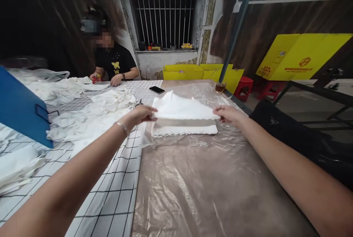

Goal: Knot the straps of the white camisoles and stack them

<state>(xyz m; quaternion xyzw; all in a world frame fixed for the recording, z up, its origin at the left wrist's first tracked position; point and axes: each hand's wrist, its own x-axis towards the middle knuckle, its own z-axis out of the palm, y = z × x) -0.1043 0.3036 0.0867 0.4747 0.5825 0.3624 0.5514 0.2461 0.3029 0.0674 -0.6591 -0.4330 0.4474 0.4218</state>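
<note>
A white garment (183, 107) stretches between my two hands, its near edge raised above a stack of white folded garments (184, 130). My left hand (143, 113) pinches its left corner, and a metal bangle circles that wrist. At the opposite corner my right hand (228, 115) grips the cloth between thumb and fingers. The stack lies on clear plastic sheeting (176, 178) spread over the brown table surface. Small dark-handled scissors (139, 103) lie just beyond my left hand. A black phone (156, 89) rests farther back.
Loose white garments (91, 119) heap on the grid-patterned cloth (110, 185) at left, beside a blue board (22, 108). Across the table sits a person (116, 60) holding something red. A glass of brown liquid (220, 87) stands by a metal pole (237, 27). Yellow boxes (183, 72) stand behind.
</note>
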